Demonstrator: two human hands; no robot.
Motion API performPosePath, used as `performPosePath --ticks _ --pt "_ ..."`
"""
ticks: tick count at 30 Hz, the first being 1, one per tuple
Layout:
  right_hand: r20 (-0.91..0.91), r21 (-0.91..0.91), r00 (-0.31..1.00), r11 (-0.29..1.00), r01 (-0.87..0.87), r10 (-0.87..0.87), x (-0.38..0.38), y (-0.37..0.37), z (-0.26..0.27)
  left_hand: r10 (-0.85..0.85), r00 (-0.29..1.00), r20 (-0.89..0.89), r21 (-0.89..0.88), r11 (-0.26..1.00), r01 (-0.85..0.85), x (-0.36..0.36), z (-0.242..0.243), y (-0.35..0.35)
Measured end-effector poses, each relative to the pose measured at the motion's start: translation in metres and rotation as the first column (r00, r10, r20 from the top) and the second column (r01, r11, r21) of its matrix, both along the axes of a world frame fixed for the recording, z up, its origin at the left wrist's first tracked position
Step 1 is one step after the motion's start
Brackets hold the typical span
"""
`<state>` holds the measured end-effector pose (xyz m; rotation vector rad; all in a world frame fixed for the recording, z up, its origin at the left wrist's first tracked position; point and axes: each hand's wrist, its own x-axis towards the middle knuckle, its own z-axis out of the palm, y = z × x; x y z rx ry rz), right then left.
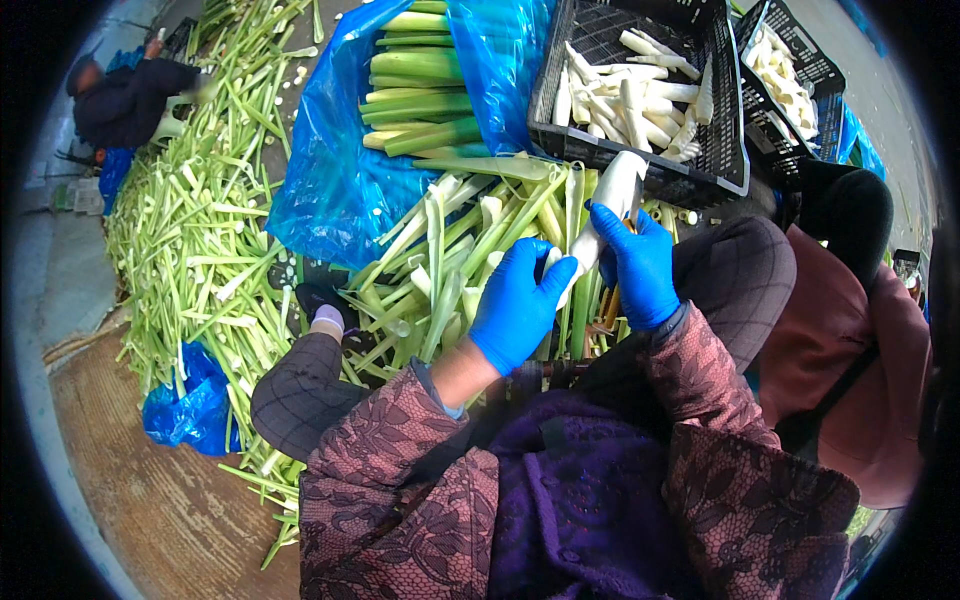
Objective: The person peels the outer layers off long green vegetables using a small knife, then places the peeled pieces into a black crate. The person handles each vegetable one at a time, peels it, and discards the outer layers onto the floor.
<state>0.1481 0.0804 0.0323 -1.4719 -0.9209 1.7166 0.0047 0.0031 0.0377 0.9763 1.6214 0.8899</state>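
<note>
A pale, mostly peeled water bamboo shoot (616,187) slants between my blue-gloved hands. My left hand (517,307) pinches its narrow lower end between thumb and fingers. Higher up, my right hand (637,270) grips the thicker part. A narrow metal edge and an orange-brown handle show beside the right hand, perhaps a knife, largely hidden by the fingers. Below both hands lie loose green husks (450,277). Beyond them, a blue plastic bag (337,157) lies open around stacked unpeeled shoots (420,82). Several peeled shoots (637,105) fill part of a black plastic crate (652,171).
Another black crate (831,86) with white shoots stands at the upper right. A long heap of husks (195,225) covers the left side, near a crumpled blue bag (191,412) and a brown board (157,472). One person (131,97) sits far left; another's pink garment (832,322) is close right.
</note>
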Motion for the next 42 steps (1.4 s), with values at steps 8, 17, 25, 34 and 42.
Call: performPosePath --ticks 8,17,25,34,42 --pt "-0.028 -0.011 0.993 0.993 0.117 -0.117 0.001 -0.001 -0.011 -0.085 0.830 -0.551 0.242 0.936 0.256 0.016 0.008 -0.013" --pt "-0.161 -0.150 0.962 0.969 0.197 -0.221 0.034 0.024 -0.041 -0.186 0.883 -0.430 0.239 0.920 0.310 -0.002 0.024 -0.061" --pt "-0.411 -0.043 0.910 0.996 -0.077 0.053 0.008 0.006 -0.017 0.216 0.700 0.681 -0.228 0.971 -0.078 -0.028 0.005 -0.010" --pt "-0.391 -0.105 0.874 0.930 -0.353 0.288 0.004 -0.004 -0.015 0.024 0.998 -0.064 0.024 0.999 -0.023 -0.009 0.000 -0.003" --pt "-0.373 -0.112 0.914 0.970 -0.217 0.161 -0.001 -0.003 -0.001 0.053 0.985 0.167 -0.001 0.999 -0.054 -0.013 -0.016 0.001"
